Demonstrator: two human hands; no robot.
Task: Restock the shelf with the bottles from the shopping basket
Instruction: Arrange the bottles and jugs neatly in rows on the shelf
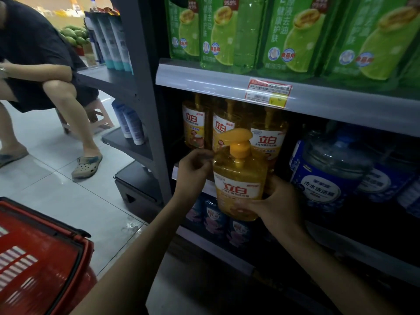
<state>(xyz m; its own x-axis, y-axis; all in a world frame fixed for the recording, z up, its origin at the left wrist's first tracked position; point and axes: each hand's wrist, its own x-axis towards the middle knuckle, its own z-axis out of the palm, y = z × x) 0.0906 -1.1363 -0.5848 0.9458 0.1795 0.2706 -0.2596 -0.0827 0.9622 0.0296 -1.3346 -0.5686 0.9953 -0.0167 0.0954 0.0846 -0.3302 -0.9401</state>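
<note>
The red basket (34,258) is cut off at the near left corner, and its inside cannot be seen. The shelf (227,87) runs off the right edge, and its lower rows are dark and hard to make out.

A yellow pump bottle (238,185) is held up in front of the middle row, just before three more yellow bottles (227,126) that stand there. The right hand (279,203) is on its right side, low down, with fingers wrapped around the bottom part, holding it tight. The bottom of the bottle is partly hidden by this hand. The left hand (193,171) is on the left, up by the shoulder of the bottle. Its fingers are curled and touch the bottle's edge, but a firm hold cannot be told.

The bottle stands almost straight up, pump on top. The pump's spout points left.

Blue jugs (329,169) sit to the right.
</note>
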